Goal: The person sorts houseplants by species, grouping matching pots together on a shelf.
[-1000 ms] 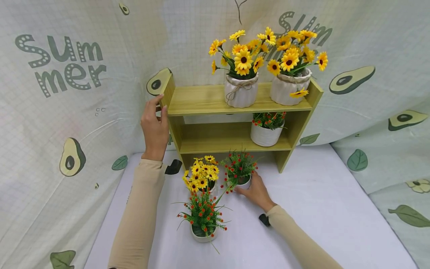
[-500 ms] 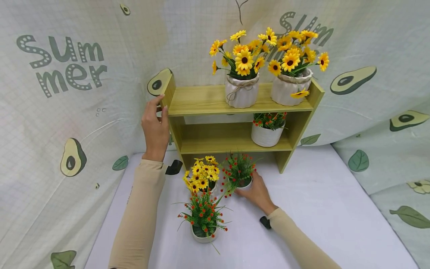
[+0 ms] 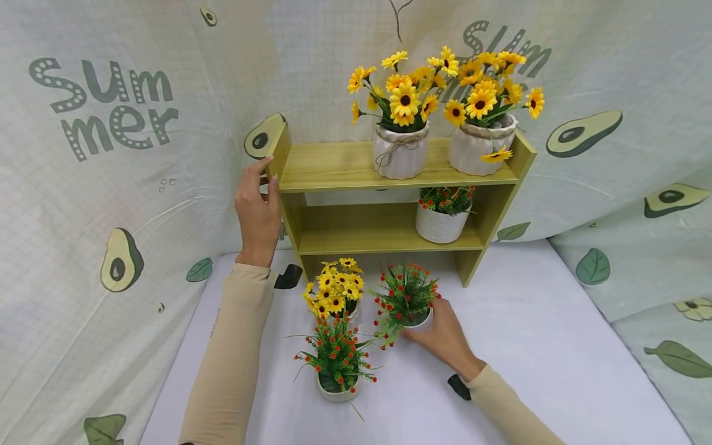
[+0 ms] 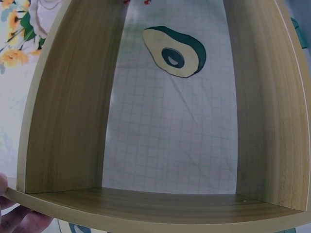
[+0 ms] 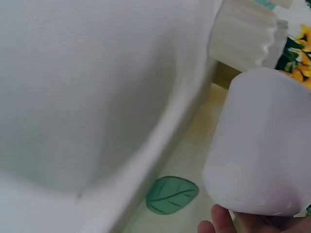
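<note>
In the head view, the right hand (image 3: 443,334) grasps the white pot of a red-flowered plant (image 3: 408,296), tilted somewhat, with its leaves leaning away to the hand's left. Farther left of that hand, a small yellow-flowered plant (image 3: 336,290) and, closer to the person, a second red-flowered plant (image 3: 336,355) stand on the table (image 3: 534,346). Ahead of the hand is the shelf (image 3: 328,164); its top board bears a sunflower pot (image 3: 400,154) and, right of it, another sunflower pot (image 3: 473,151), while a third red-flowered plant (image 3: 442,222) sits on the middle board. The left hand (image 3: 258,213) pinches the shelf's left side panel.

In the left wrist view, this hand's fingers (image 4: 36,222) show at the panel's outer side; a few red blossoms appear at the compartment's far end from the hand.

In the right wrist view, a gap shows between the pot's base and the table, so the plant is held up, fingertips (image 5: 221,218) against the pot.

The step in hand is probably bringing this plant to the shelf while the left hand steadies it. The next move seems to call for levelling the pot and guiding it forward from the hand, leaves clear of the boards; which board cannot be told.
</note>
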The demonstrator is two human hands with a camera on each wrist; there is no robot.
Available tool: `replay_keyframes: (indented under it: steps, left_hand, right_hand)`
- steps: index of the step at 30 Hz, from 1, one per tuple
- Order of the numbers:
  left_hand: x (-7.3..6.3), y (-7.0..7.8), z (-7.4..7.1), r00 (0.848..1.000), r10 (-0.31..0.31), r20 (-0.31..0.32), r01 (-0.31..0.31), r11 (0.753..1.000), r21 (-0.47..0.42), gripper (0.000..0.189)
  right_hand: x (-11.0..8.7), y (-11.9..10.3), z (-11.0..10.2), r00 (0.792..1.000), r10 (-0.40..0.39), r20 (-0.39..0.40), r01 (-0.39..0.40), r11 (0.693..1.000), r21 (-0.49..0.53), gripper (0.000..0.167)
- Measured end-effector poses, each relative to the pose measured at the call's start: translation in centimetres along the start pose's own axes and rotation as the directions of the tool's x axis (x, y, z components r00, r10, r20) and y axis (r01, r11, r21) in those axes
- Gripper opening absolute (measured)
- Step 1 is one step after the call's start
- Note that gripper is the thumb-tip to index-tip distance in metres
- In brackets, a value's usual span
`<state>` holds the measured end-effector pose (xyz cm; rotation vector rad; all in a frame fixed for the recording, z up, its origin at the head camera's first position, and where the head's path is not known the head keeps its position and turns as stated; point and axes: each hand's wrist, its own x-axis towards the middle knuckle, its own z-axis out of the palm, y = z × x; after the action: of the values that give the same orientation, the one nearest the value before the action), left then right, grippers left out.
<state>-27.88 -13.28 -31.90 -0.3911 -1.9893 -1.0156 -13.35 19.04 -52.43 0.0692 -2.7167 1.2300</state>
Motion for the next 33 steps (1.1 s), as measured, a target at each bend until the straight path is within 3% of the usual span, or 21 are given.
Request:
replay_keyframes:
  steps: [8, 14, 23, 33]
  left_hand:
    - [0.0, 0.2, 0.0, 1.0, 0.006, -0.001, -0.006, 1.0, -0.002, 0.034]
    - [0.0, 0.2, 0.0, 1.0, 0.004, -0.001, -0.004, 1.0, -0.01, 0.034]
    - [0.0, 0.3, 0.0, 1.0, -0.019, 0.0, 0.019, 1.0, -0.006, 0.034]
    - [0.0, 0.1, 0.0, 1.0, 0.002, -0.004, -0.002, 1.0, 0.001, 0.034]
  right_hand:
    - [-1.1, -2.4, -2.2, 0.996, -0.081, -0.03, 0.081, 0.997, -0.001, 0.096]
    - [-0.8, -4.2, -3.6, 0.978, -0.189, -0.085, 0.191, 0.981, 0.022, 0.101]
    - [1.6, -6.4, -4.6, 0.957, -0.251, -0.143, 0.254, 0.967, 0.006, 0.088]
    - [5.2, -8.5, -4.3, 0.952, -0.229, -0.203, 0.22, 0.973, -0.065, 0.095]
